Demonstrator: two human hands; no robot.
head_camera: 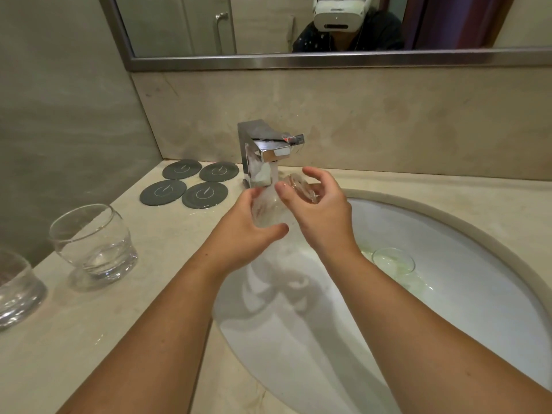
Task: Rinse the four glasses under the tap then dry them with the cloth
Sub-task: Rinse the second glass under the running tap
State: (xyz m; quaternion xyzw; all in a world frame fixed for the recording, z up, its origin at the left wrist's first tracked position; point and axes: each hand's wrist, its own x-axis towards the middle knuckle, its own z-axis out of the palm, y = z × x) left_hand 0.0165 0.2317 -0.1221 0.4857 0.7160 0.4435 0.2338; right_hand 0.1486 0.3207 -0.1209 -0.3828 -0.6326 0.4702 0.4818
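Under the tap [270,150], over the sink [478,231], the held glass [267,212] lies tilted in what looks like running water. The left hand [254,231] wraps its body, and the right hand [321,210] curls thumb and fingers round its far end.

To rinse well, the person should probably turn the glass slowly between both hands so water reaches the inside and the rim, keep a firm grip since wet glass is likely slippery, and hold it clear of the spout's hard edge.

Glasses number four:
- the held glass
- a sink glass [392,259] in the basin
- a counter glass [92,240] upright on the counter [167,258]
- an edge glass [15,289], cut off at the frame's left

Coasters [205,195] also number four. No cloth is in view.
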